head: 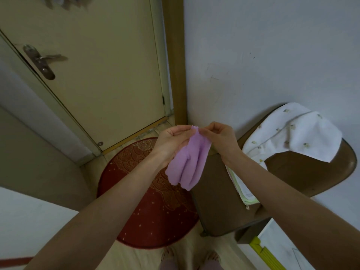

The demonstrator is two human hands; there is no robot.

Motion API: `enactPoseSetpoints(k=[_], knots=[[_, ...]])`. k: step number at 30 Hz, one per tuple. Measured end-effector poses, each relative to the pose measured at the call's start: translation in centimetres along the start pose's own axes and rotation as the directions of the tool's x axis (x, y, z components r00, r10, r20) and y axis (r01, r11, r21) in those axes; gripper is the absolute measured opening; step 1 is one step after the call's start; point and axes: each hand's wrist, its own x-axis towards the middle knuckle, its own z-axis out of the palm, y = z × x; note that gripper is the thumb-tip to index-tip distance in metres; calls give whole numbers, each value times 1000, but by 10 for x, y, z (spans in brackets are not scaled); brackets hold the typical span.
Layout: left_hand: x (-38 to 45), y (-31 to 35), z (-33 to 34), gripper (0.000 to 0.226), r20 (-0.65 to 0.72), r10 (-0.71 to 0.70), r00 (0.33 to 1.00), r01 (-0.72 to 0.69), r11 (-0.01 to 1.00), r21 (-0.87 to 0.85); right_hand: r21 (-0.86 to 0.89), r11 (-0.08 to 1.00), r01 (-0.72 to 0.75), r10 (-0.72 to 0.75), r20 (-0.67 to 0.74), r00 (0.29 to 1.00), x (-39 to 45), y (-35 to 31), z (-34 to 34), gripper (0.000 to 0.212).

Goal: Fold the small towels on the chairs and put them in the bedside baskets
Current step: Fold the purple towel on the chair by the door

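At frame centre, a purple towel (187, 162) is pinched at its top edge by the left hand (171, 141) and right hand (220, 137), both grips grasping it, beside the chair (311, 172) at right.

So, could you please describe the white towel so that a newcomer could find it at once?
Start at the brown chair against the white wall, right of the door. The white towel hangs over its backrest, printed with small dark motifs, unlike the plain purple towel held in both hands.
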Motion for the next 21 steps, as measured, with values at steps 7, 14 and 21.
enactPoseSetpoints(k=[7,14,21], knots=[[3,-12,-1,11,-8,68,998,-67,995,76,-54,993,105,-103,39,994,-3,6,1,10],[5,-13,-2,21,71,62,996,-75,977,198,-315,938,143,-34,326,945,-3,12,-21,25],[6,-24,11,21,125,-45,991,24,986,167,-381,905,191,-93,262,961,-3,20,-33,14]])
